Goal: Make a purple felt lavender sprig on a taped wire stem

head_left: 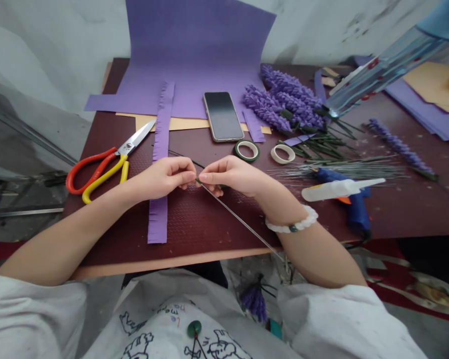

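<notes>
Fingers (187, 176) of the left hand (164, 178) are pressing thumb to forefinger at the upper end of a thin metal wire (243, 221), where a small bit of dark green is showing. The right hand (234, 175) is pinching the same end, its thumb just beside the other. The wire is slanting from the middle of the table (209, 229) out past the front edge, near the right forearm. A fringed purple strip (157, 219) is lying under the left hand, reaching almost to the front edge. Red-and-yellow scissors (125, 149) are resting by the left edge. A phone (223, 117) is lying beyond the hands, towards the back edge, with a green tape roll (244, 158) just beside it. Purple flowers (288, 99) are bunching near the back edge, right of the phone.
</notes>
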Demonstrator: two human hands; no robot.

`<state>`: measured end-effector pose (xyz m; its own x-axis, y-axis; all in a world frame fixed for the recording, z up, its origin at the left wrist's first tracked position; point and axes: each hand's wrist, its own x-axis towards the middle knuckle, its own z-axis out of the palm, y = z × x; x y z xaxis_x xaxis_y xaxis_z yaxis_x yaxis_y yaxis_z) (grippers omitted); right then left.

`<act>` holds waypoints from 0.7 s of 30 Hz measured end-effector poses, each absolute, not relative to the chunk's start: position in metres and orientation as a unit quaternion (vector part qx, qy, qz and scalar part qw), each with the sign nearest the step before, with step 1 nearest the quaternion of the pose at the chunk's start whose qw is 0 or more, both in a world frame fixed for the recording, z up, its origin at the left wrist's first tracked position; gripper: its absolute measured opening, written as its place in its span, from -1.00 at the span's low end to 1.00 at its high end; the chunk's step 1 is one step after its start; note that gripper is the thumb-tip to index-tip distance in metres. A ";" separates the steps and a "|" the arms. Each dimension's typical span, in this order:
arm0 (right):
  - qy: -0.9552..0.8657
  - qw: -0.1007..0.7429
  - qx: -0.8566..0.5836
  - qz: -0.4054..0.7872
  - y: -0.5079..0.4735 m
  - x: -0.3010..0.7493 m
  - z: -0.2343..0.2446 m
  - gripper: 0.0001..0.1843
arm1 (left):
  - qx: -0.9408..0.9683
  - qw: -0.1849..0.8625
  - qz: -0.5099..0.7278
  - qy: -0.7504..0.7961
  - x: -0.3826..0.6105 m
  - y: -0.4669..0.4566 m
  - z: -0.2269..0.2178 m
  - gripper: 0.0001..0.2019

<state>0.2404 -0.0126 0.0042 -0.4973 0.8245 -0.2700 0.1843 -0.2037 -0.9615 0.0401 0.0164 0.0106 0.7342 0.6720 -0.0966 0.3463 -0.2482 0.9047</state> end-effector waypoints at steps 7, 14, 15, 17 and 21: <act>-0.582 0.215 -0.446 0.645 -0.010 0.245 -0.004 -0.70 | 0.771 0.521 0.175 0.322 0.038 0.016 0.012 -0.87; -0.508 0.254 -0.402 0.718 -0.009 0.240 -0.004 -0.71 | 0.747 0.544 0.195 0.329 0.038 0.017 0.009 -0.92; -0.503 0.254 -0.401 0.722 -0.009 0.240 -0.004 -0.71 | 0.740 0.552 0.199 0.328 0.038 0.017 0.008 -0.93; -0.499 0.249 -0.403 0.725 -0.009 0.240 -0.005 -0.71 | 0.727 0.571 0.208 0.320 0.039 0.017 0.007 -0.94; -0.484 0.253 -0.397 0.738 -0.009 0.239 -0.005 -0.71 | 0.709 0.592 0.226 0.309 0.039 0.017 0.006 -0.95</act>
<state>0.2389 -0.0094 -0.0049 -0.5557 0.7581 -0.3412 0.0107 -0.4039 -0.9148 0.0391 0.0174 0.0062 0.7066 0.7062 -0.0457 0.1711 -0.1079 0.9793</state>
